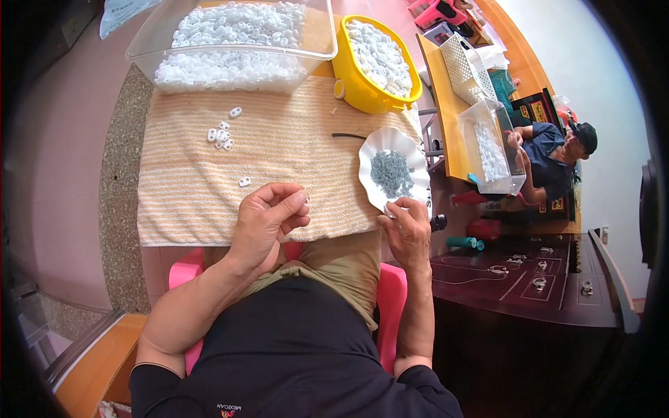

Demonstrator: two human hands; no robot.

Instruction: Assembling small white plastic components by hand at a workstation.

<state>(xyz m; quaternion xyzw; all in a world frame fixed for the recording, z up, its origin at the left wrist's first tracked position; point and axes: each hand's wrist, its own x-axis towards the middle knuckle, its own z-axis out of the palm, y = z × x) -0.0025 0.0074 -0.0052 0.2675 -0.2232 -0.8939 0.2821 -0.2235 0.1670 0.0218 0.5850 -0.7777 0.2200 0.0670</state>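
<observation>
Your left hand (268,214) and right hand (408,226) are showing narrowed fingertips, grasp unclear. Small grey pieces (391,174) are lying in the white dish (420,182) beside your right; be picking lightly, never tipping it.

Lettering, by clock position from the centre. Seven o'clock: dark shirt (293,348), small white capitals (228,407) with a coloured emblem (227,414). Between ten and eleven: pale plastic bag (124,17) — faint print, too small to read. Two o'clock: black box (536,108), red-and-gold marking, illegible. Three o'clock: white patch (493,207) — dark letters, partly hidden.
</observation>
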